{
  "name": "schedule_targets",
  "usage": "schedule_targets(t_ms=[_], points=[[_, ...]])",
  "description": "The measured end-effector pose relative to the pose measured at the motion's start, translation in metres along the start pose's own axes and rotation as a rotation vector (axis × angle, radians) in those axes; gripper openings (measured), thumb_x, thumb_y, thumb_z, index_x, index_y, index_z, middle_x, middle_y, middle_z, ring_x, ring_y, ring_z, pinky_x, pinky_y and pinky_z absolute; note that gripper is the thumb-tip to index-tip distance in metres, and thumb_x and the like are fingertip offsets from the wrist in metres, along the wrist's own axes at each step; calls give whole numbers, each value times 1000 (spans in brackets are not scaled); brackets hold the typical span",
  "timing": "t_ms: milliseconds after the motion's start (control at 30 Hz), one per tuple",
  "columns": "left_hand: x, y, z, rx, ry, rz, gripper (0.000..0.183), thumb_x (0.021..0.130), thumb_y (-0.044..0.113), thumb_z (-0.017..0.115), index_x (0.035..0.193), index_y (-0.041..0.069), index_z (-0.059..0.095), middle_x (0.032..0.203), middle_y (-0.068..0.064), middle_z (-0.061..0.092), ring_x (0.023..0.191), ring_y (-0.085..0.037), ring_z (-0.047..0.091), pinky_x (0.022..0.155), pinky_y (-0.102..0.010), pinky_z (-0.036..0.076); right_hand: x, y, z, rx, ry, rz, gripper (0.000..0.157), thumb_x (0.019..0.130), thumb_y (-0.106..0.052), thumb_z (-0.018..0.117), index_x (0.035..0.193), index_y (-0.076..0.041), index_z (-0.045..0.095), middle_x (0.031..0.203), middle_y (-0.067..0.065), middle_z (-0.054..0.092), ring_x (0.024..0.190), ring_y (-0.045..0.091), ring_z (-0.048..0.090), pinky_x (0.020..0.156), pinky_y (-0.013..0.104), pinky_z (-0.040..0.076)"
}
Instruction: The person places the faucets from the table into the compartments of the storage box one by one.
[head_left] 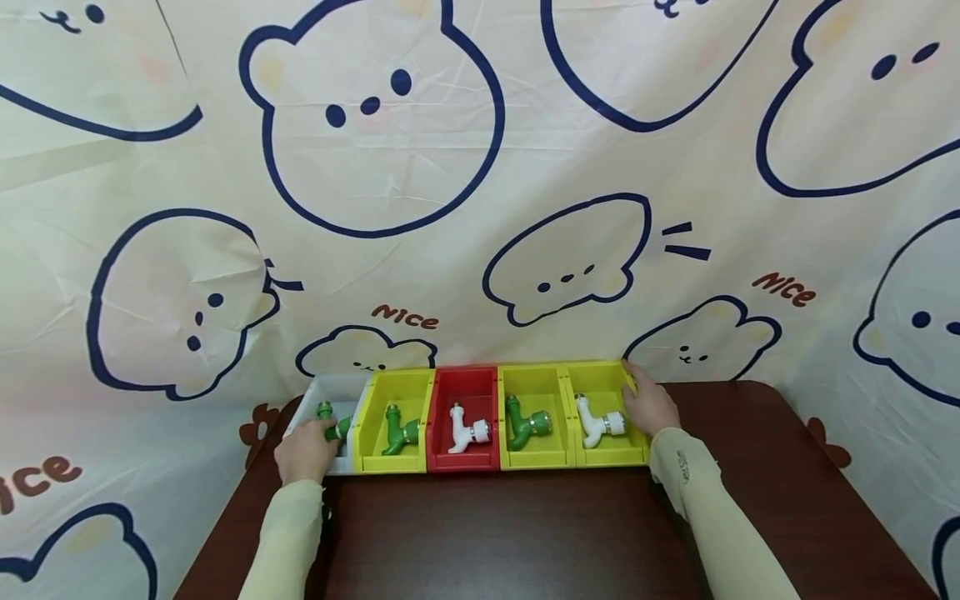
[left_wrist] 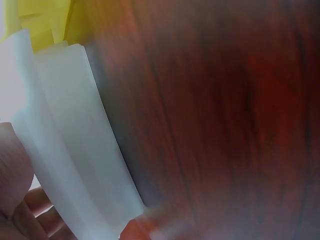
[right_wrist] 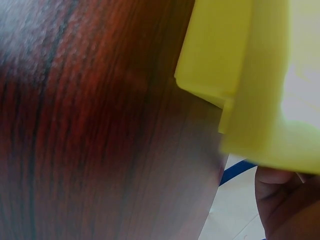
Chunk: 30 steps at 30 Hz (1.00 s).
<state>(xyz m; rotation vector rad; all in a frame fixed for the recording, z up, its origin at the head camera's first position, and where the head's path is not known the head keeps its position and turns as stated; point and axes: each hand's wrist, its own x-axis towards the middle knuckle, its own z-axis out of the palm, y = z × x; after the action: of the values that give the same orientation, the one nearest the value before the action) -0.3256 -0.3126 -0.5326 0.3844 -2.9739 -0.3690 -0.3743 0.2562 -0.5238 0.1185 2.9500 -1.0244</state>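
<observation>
My left hand (head_left: 306, 450) reaches over the front of the white bin (head_left: 341, 388) at the row's left end, its fingers on a green tap (head_left: 342, 428) that they partly cover. In the left wrist view, curled fingers (left_wrist: 42, 212) show behind the white bin's lip; the tap is out of sight there. My right hand (head_left: 651, 403) grips the outer side of the rightmost yellow bin (head_left: 592, 379), with fingertips at its back corner. A white tap (head_left: 600, 422) lies inside that bin. The right wrist view shows fingers (right_wrist: 275, 180) against the yellow end wall.
Between the end bins stand a yellow bin (head_left: 393, 383) with a green tap (head_left: 401, 432), a red bin (head_left: 465, 383) with a white tap (head_left: 468, 430), and another yellow bin (head_left: 531, 379) with a green tap (head_left: 527, 423). The dark wooden table (head_left: 487, 533) meets a cartoon-printed cloth (head_left: 450, 275) behind.
</observation>
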Motion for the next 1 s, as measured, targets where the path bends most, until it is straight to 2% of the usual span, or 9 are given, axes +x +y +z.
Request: schedule_targets(t_ms=[100, 467, 767, 1000], points=[[1, 1, -1, -2, -11, -8, 45, 95, 17, 72, 138, 5, 66, 133, -30, 65, 104, -46, 66, 77, -63, 55, 1, 1, 1, 1, -1, 2, 59, 110, -27, 39, 167, -17, 22, 159, 29, 41, 119, 47, 60, 94, 60, 49], [1, 5, -2, 14, -61, -36, 46, 96, 17, 70, 140, 5, 64, 133, -31, 64, 102, -44, 66, 80, -62, 54, 3, 3, 2, -3, -3, 0, 60, 110, -28, 38, 167, -17, 22, 158, 30, 42, 125, 48, 57, 100, 63, 47], [2, 6, 0, 30, -83, -45, 46, 98, 17, 67, 142, 4, 62, 131, -32, 64, 102, -43, 65, 82, -63, 53, 0, 0, -1, -7, 0, -13, 59, 110, -27, 38, 166, -16, 22, 155, 31, 45, 115, 44, 62, 93, 58, 49], [3, 7, 1, 24, -97, -52, 47, 99, 17, 67, 144, 4, 59, 133, -32, 63, 105, -44, 63, 86, -65, 52, -2, 0, -1, -18, 15, -26, 59, 110, -26, 40, 166, -14, 24, 137, 32, 60, 83, 33, 63, 80, 49, 49]])
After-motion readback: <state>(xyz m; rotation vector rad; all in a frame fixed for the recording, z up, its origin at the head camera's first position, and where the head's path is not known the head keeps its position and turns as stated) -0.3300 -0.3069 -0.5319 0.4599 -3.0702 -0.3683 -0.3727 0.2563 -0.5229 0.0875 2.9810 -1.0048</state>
